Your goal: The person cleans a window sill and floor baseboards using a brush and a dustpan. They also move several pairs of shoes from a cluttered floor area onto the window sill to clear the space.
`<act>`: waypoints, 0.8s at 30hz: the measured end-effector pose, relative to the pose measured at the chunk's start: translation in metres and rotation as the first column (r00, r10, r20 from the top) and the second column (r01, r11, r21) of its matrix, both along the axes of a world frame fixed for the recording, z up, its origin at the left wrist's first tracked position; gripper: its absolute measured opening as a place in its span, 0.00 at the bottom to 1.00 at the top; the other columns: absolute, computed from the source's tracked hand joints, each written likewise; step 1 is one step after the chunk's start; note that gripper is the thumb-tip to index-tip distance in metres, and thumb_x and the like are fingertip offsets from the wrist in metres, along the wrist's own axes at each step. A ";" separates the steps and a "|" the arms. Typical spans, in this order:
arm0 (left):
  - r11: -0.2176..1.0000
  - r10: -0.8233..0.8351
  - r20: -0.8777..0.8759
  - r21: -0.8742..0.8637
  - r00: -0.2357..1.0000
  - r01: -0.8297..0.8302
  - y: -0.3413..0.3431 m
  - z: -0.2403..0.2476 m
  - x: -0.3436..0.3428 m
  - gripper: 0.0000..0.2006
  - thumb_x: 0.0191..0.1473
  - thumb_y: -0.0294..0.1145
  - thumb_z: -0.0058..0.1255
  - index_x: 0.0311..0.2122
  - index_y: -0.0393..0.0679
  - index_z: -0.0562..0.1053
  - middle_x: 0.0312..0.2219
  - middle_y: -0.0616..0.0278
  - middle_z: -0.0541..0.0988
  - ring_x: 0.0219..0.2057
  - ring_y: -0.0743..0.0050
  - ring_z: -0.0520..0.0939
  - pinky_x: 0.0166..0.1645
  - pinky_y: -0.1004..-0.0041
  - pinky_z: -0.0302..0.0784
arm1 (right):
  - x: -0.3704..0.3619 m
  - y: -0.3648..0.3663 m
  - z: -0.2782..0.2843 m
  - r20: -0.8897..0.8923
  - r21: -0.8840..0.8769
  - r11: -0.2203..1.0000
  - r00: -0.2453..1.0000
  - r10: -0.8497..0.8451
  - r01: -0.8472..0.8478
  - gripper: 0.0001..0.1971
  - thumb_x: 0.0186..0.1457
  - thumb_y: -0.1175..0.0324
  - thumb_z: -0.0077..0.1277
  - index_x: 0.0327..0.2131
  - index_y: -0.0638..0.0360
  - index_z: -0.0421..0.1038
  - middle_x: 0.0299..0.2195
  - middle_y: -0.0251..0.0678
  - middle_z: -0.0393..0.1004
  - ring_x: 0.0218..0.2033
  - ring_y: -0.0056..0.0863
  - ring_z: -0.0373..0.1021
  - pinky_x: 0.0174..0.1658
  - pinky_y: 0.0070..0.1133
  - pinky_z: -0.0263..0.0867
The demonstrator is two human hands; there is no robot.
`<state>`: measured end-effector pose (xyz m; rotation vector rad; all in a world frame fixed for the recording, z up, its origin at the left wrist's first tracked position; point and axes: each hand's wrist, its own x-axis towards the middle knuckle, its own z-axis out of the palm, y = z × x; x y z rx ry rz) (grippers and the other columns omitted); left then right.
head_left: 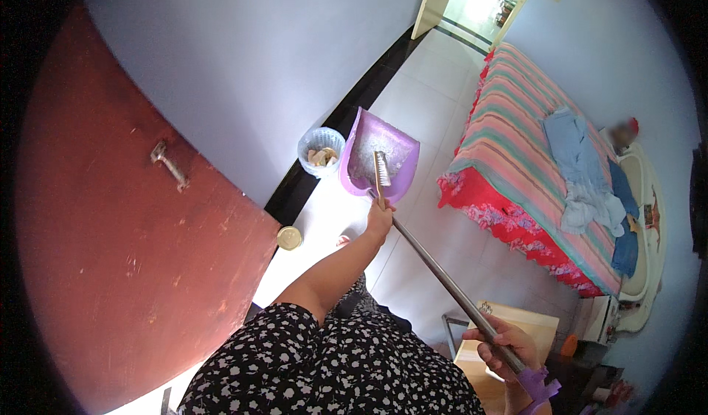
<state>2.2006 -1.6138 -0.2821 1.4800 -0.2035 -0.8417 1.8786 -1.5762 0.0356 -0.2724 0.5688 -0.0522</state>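
My left hand (380,222) is closed around the handle end of a small brush (382,172) with white bristles. The brush lies over the pan of a purple dustpan (407,166), where grey, fluffy-looking dust or lint is spread. A long metal handle (442,276) runs from the dustpan back toward my body, passing beside my left hand. Near its purple-wrapped end, my right hand (509,345) grips this handle. Touching or just beside the dustpan's left edge stands a light blue waste bin (313,141) with crumpled scraps inside.
A red-brown door (133,253) with a metal pull fills the left side. On the floor near it sits a round yellowish tin (290,238). A bed (509,127) with a striped cover and clothes stands at the right. A wooden stool (542,326) is by my right hand.
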 end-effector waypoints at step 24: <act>0.963 0.267 -0.485 0.164 0.832 -0.214 -0.037 0.023 0.257 0.09 0.56 0.38 0.43 0.37 0.46 0.61 0.23 0.68 0.64 0.16 0.83 0.65 0.16 0.78 0.62 | 0.254 -0.291 -0.159 -0.557 -0.468 0.670 0.781 0.282 -0.576 0.42 0.44 0.83 0.41 0.62 0.51 0.33 0.34 0.39 0.63 0.17 0.20 0.62 0.16 0.16 0.59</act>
